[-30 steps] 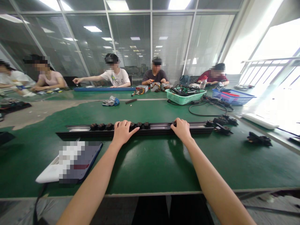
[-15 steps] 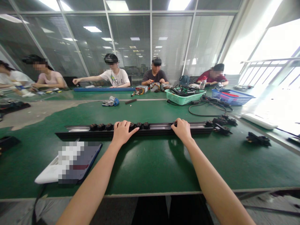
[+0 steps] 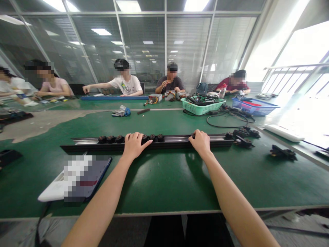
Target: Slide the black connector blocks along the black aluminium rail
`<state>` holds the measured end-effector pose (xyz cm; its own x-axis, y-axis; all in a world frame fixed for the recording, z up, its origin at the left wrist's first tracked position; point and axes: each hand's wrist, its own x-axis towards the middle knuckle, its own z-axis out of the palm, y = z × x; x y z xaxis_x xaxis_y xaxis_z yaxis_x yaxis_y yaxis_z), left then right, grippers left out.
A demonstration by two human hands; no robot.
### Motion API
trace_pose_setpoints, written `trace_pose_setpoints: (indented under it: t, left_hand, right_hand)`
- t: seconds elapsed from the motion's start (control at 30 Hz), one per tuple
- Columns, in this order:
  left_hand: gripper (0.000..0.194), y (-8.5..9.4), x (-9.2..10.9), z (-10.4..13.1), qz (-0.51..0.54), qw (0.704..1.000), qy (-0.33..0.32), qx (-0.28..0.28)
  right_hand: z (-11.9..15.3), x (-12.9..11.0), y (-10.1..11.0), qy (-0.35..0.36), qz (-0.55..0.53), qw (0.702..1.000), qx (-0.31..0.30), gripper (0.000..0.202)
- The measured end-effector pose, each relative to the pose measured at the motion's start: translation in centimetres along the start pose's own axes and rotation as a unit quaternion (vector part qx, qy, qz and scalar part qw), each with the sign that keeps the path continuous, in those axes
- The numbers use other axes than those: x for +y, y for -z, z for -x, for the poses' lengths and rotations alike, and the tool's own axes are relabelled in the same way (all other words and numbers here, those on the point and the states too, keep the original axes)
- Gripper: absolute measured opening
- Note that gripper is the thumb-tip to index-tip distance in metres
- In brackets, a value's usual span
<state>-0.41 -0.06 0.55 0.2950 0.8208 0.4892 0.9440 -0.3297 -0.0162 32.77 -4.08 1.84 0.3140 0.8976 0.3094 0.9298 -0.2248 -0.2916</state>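
Observation:
A long black metal rail [image 3: 174, 145] with a shiny inner channel lies crosswise on the green table. Several round black socket modules [image 3: 111, 139] sit in a row in its left half. My left hand [image 3: 133, 144] lies over the rail among these modules, fingers on the far side and thumb along the near side, gripping it. Farther right, my right hand [image 3: 202, 141] is closed on one black socket module [image 3: 193, 136] in the channel, which it partly hides. Loose black modules [image 3: 243, 141] lie around the rail's right end.
At front left lie a phone [image 3: 102, 175] and a white device [image 3: 52, 187] with a cable. Farther back stand a green basket [image 3: 203, 109] of cables and a blue basket [image 3: 262, 109]. A crumpled glove [image 3: 121, 111] lies mid-table. Several people sit across the table.
My right hand has shifted very slightly right along the rail with the module. My left hand stays put. Across the table, one person has raised a hand.

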Motion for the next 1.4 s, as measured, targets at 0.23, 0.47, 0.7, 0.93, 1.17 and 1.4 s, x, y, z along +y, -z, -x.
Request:
trace_pose_setpoints:
  t: [0.23, 0.47, 0.7, 0.93, 1.17, 1.4]
  left_hand:
    - [0.072, 0.1, -0.1, 0.1, 0.002, 1.0, -0.001, 0.002]
    - [0.075, -0.1, -0.4, 0.2, -0.003, 1.0, -0.003, 0.005]
    - [0.074, 0.0, -0.1, 0.2, 0.002, 1.0, 0.0, 0.002]
    - [0.073, -0.4, 0.0, -0.2, 0.001, 1.0, -0.002, 0.002]
    - [0.076, -0.3, 0.1, -0.2, -0.001, 1.0, -0.001, 0.001]
    - [0.076, -0.4, 0.0, -0.2, 0.006, 1.0, -0.001, -0.001]
  right_hand:
    - [-0.5, 0.4, -0.4, 0.009, -0.014, 1.0, -0.015, 0.028]
    - [-2.2, 1.2, -0.1, 0.057, 0.008, 0.997, -0.056, 0.021]
    - [-1.5, 2.9, -1.7, 0.104, -0.07, 0.992, -0.008, 0.025]
    - [-0.7, 3.2, -2.3, 0.1, -0.075, 0.992, 0.017, 0.031]
    - [-0.2, 2.8, -1.7, 0.088, -0.053, 0.995, 0.016, 0.033]
    - [0.2, 2.3, -1.7, 0.075, -0.023, 0.996, 0.031, 0.031]
